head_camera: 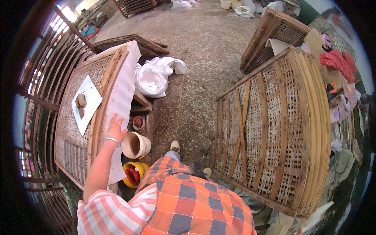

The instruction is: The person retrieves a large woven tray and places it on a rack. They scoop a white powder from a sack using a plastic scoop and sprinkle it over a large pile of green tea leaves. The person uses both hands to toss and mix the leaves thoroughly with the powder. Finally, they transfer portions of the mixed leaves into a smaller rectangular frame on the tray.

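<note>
My left hand (117,129), with a silver bangle at the wrist, hangs with its fingers apart in front of a pale cloth (122,88). It holds nothing; whether the fingertips touch the cloth I cannot tell. That cloth drapes down the side of a wood-framed woven tray (102,66). On the tray lies a white board (88,88) bearing a few brown lumps (80,102). Below the hand on the floor stands a white bucket (144,144). A yellow bucket (144,169) with a red item inside is beside it. My right hand is out of view.
A stack of woven trays (264,117) leans on the right, with more trays (273,32) behind. A white plastic sack (154,77) and a small tub (138,122) sit by the left table. Slatted racks (47,85) line the far left. Red cloth (337,61) lies at right.
</note>
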Demonstrator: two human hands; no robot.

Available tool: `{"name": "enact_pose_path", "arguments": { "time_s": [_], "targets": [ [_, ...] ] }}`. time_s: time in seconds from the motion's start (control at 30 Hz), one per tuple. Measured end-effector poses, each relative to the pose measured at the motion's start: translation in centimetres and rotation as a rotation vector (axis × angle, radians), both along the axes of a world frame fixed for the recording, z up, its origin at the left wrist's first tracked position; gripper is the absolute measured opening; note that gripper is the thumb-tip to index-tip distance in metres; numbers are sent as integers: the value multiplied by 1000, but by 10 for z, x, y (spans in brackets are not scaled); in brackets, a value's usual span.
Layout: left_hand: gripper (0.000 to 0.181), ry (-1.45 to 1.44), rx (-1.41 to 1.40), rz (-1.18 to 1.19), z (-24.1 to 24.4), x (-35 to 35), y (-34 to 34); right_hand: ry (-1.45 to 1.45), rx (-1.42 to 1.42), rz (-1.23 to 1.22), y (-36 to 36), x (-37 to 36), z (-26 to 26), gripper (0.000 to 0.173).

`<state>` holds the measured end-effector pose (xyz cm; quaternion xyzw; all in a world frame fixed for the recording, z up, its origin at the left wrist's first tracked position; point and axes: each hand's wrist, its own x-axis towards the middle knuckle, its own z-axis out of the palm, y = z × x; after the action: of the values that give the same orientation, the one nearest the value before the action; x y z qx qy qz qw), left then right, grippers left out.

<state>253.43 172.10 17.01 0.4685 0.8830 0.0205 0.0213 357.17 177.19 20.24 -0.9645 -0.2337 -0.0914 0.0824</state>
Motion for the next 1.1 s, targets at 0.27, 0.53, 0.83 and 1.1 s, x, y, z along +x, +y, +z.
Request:
{"name": "enact_pose_path", "arguments": {
  "time_s": [0.27, 0.53, 0.83, 1.1],
  "targets": [
    [53, -59, 17, -21, -15, -52, 62, 111, 548, 239, 143, -199, 96, 36],
    [57, 216, 227, 24, 34, -179, 133, 1066, 502, 757, 318, -605, 45, 42],
    [64, -14, 19, 745, 6, -245, -29, 1312, -919, 1263, 367, -981, -217, 42],
    [67, -137, -215, 810, -15, -239, -8, 1540, -1426, 950, 401, -1245, -378, 35]
  ]
}}
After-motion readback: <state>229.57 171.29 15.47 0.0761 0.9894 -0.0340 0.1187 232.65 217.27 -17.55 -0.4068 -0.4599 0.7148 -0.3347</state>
